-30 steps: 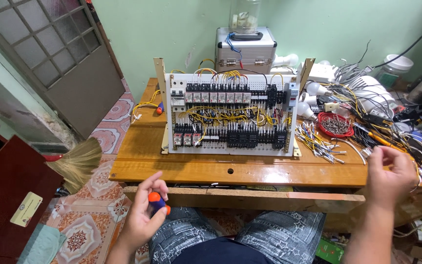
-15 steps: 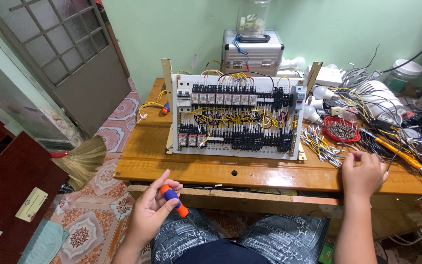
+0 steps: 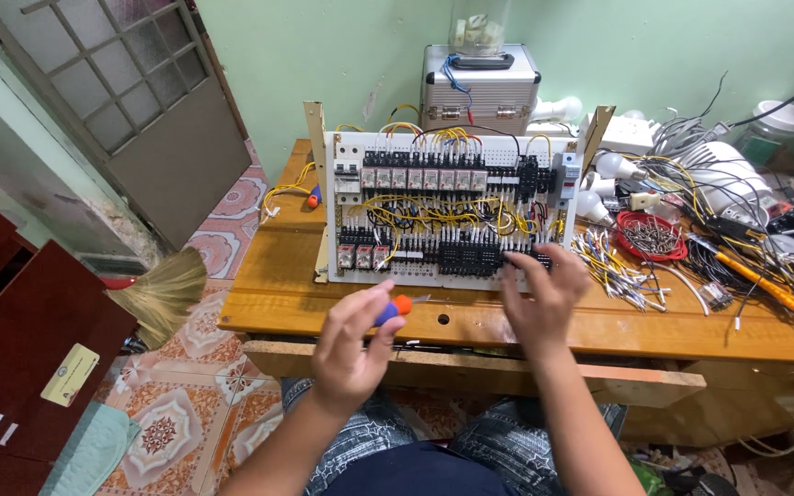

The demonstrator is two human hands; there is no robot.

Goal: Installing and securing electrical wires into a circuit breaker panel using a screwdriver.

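Hands number two, both the person's own, raised over the front edge of one wooden workbench (image 3: 296, 298). The left hand (image 3: 349, 347) is curled around one screwdriver (image 3: 395, 308) with a blue and orange handle, fingers closed on the grip and the orange end pointing toward 2 o'clock. The right hand (image 3: 538, 296) is spread open with its fingers apart and holds nothing; its fingertips reach the lower right part of one upright white wiring panel (image 3: 443, 207), at about 12 o'clock from the person, though the view is too blurred to tell whether they touch it. The panel carries one upper row of black relays and a lower run of black terminal blocks, laced with many yellow wires, and three small red-faced modules sit at its lower left. At 12 o'clock behind the panel stands one silver metal case (image 3: 482, 87). At 2 o'clock from the right hand lies one red round tray of small metal parts (image 3: 651, 235), with a loose heap of short cut wires (image 3: 613, 266) just beside it. Two white bulbs (image 3: 619, 165) rest near the panel's right edge. At 9 o'clock, off the bench on the tiled floor, lies one straw broom (image 3: 167, 292), beside one dark red cabinet (image 3: 29, 358).
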